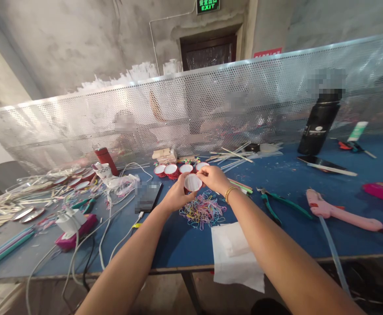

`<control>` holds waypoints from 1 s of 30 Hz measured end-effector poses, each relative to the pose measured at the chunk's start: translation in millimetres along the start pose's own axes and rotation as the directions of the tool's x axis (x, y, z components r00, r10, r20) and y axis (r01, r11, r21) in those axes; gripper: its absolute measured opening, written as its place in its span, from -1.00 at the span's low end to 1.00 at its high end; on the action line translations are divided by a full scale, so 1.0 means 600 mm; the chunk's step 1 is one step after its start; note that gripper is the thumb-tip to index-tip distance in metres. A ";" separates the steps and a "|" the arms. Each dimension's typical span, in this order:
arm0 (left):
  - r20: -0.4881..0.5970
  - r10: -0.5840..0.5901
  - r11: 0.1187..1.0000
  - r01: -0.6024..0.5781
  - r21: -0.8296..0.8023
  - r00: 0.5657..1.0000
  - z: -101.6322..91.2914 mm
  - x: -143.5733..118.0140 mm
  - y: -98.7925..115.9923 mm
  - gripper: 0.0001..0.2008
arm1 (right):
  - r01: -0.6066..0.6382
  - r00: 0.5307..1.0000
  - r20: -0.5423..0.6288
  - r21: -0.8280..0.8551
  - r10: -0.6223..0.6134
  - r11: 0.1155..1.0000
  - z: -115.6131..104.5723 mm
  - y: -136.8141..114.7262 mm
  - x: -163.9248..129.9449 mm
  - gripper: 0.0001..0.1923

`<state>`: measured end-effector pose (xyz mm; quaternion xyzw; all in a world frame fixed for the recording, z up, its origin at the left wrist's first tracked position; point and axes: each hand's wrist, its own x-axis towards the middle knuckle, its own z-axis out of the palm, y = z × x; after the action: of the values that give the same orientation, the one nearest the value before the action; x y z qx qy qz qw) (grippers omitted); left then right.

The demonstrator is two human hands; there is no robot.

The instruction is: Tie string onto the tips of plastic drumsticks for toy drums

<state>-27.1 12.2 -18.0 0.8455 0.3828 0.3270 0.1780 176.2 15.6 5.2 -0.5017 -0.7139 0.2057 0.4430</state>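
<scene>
A small red-rimmed white cup point(193, 183), round and shallow, is held by my left hand point(177, 192), its fingers curled around the side. My right hand point(212, 177) pinches at the cup's upper right edge; whether a small piece is between those fingertips is hidden. Just behind stand stacks of similar red cups point(171, 170), white inside. Below my hands lies a pile of colourful wire clips point(202, 211), in pink, yellow and blue. A white cloth or tissue point(235, 245) hangs over the table's front edge under my right forearm.
To the right are teal-handled pliers point(285, 203), a pink glue gun point(342, 212) and a black bottle point(319, 124). A phone point(149, 197), white cables and a magenta power strip point(78, 234) lie left. Behind the table point(165, 258) stands a perforated metal screen point(207, 105).
</scene>
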 end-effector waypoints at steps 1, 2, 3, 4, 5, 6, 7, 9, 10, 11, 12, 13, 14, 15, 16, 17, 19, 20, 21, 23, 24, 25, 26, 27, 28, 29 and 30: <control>0.003 -0.010 1.000 0.010 -0.019 1.000 0.000 0.000 0.000 -0.22 | 0.001 1.000 -0.003 0.001 -0.001 1.000 0.000 0.000 0.001 -0.85; 0.002 -0.020 0.999 0.020 -0.046 1.000 0.000 0.000 0.000 -0.18 | 0.004 1.000 -0.006 0.004 -0.004 1.000 0.001 0.001 0.002 -0.86; -0.002 -0.031 0.996 0.030 -0.086 1.000 0.001 0.000 0.000 -0.16 | 0.009 1.000 -0.011 0.008 -0.009 1.000 0.002 0.002 0.003 -0.87; -0.009 -0.044 0.990 0.043 -0.137 0.999 0.002 0.002 0.001 -0.17 | 0.017 1.000 -0.019 0.011 -0.017 1.000 0.002 0.003 0.004 -0.89; -0.016 -0.062 0.979 0.058 -0.197 0.998 0.003 0.004 0.001 -0.21 | 0.027 0.999 -0.029 0.012 -0.026 1.000 0.002 0.004 0.005 -0.90; -0.026 -0.085 0.963 0.076 -0.258 0.996 0.004 0.006 0.001 -0.25 | 0.037 0.999 -0.038 0.014 -0.036 0.999 0.003 0.004 0.005 -0.91; -0.038 -0.113 0.944 0.096 -0.315 0.993 0.005 0.008 0.001 -0.30 | 0.046 0.998 -0.045 0.019 -0.045 0.999 0.003 0.005 0.006 -0.92; -0.077 -0.177 0.907 0.132 -0.400 0.981 0.006 0.014 0.000 -0.38 | 0.058 0.997 -0.052 0.027 -0.057 0.998 0.003 0.005 0.007 -0.92; -0.100 -0.205 0.891 0.143 -0.430 0.974 0.007 0.016 0.000 -0.41 | 0.062 0.997 -0.054 0.030 -0.061 0.998 0.003 0.006 0.007 -0.92; -0.123 -0.229 0.877 0.150 -0.457 0.966 0.007 0.018 -0.001 -0.46 | 0.067 0.996 -0.057 0.032 -0.065 0.997 0.003 0.006 0.007 -0.92; -0.140 -0.250 0.863 0.155 -0.480 0.958 0.006 0.020 -0.001 -0.50 | 0.073 0.996 -0.062 0.034 -0.071 0.997 0.003 0.007 0.007 -0.92; -0.149 -0.266 0.851 0.160 -0.500 0.952 0.006 0.020 -0.001 -0.53 | 0.079 0.995 -0.067 0.037 -0.077 0.996 0.003 0.007 0.007 -0.93; -0.153 -0.279 0.841 0.164 -0.515 0.948 0.006 0.021 -0.001 -0.54 | 0.086 0.994 -0.071 0.044 -0.083 0.995 0.003 0.008 0.008 -0.93; -0.157 -0.289 0.835 0.168 -0.524 0.944 0.005 0.020 0.000 -0.55 | 0.091 0.994 -0.072 0.053 -0.088 0.994 0.003 0.010 0.008 -0.93; -0.163 -0.298 0.832 0.172 -0.528 0.941 0.005 0.020 0.001 -0.55 | 0.094 0.993 -0.073 0.061 -0.090 0.994 0.004 0.011 0.008 -0.93; -0.170 -0.306 0.830 0.175 -0.530 0.937 0.005 0.019 0.002 -0.56 | 0.095 0.993 -0.073 0.067 -0.090 0.993 0.004 0.012 0.009 -0.93; -0.182 -0.321 0.828 0.182 -0.530 0.929 0.004 0.018 0.003 -0.57 | 0.095 0.993 -0.070 0.070 -0.090 0.993 0.004 0.014 0.009 -0.93; -0.185 -0.329 0.827 0.188 -0.530 0.926 0.003 0.017 0.004 -0.57 | 0.093 0.994 -0.068 0.065 -0.088 0.994 0.005 0.015 0.009 -0.93; -0.183 -0.336 0.826 0.196 -0.529 0.924 0.003 0.017 0.005 -0.58 | 0.087 0.994 -0.065 0.055 -0.083 0.995 0.005 0.016 0.009 -0.93; -0.169 -0.344 0.825 0.211 -0.525 0.924 0.002 0.017 0.006 -0.58 | 0.060 0.997 -0.055 0.028 -0.059 0.998 0.005 0.017 0.009 -0.93; -0.160 -0.343 0.826 0.216 -0.521 0.926 0.001 0.017 0.007 -0.58 | 0.041 0.998 -0.048 0.011 -0.040 0.999 0.005 0.017 0.009 -0.92; -0.152 -0.340 0.827 0.218 -0.519 0.928 0.001 0.017 0.007 -0.58 | 0.023 0.999 -0.039 -0.005 -0.023 1.000 0.005 0.017 0.009 -0.92; -0.145 -0.335 0.828 0.218 -0.517 0.931 0.001 0.017 0.008 -0.58 | 0.008 1.000 -0.030 -0.018 -0.009 1.000 0.004 0.017 0.009 -0.90; -0.138 -0.332 0.828 0.218 -0.517 0.933 0.001 0.017 0.008 -0.58 | -0.003 1.000 -0.021 -0.029 0.002 1.000 0.004 0.017 0.008 -0.89; -0.132 -0.331 0.827 0.220 -0.517 0.935 0.000 0.017 0.009 -0.58 | -0.011 1.000 -0.014 -0.037 0.011 0.999 0.005 0.017 0.008 -0.88; -0.126 -0.331 0.826 0.223 -0.518 0.935 0.000 0.017 0.009 -0.58 | -0.018 1.000 -0.008 -0.042 0.017 0.999 0.005 0.017 0.007 -0.87; -0.121 -0.331 0.826 0.225 -0.517 0.936 0.000 0.017 0.010 -0.58 | -0.025 1.000 -0.002 -0.044 0.025 0.999 0.005 0.016 0.007 -0.86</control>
<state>-19.0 16.0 -10.7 0.6676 0.4221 0.4700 0.3941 178.7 23.6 -1.7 -0.5203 -0.7118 0.1951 0.4296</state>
